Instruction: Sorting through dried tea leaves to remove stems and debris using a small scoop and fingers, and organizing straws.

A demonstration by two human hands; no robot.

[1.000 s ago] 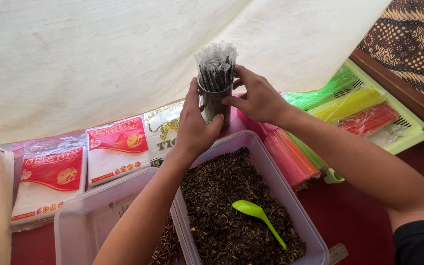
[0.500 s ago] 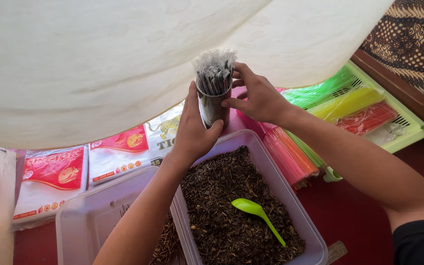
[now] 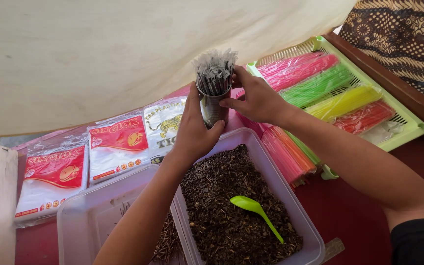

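Observation:
A shiny metal cup packed with thin dark wrapped straws stands upright behind a clear plastic tub. My left hand wraps around the cup's left side. My right hand holds its right side, fingers on the rim. Just in front lies the clear tub filled with dark dried leaves, with a bright green plastic spoon lying on them.
A second clear tub sits at the left. Flat packs of plastic bags lie behind it. A light green basket at the right holds bundles of coloured straws. More straw bundles lie beside the tub. A pale cloth hangs above.
The pale cloth has lifted back, showing more of the green basket and its straw bundles. Both hands stay on the cup, which has barely moved.

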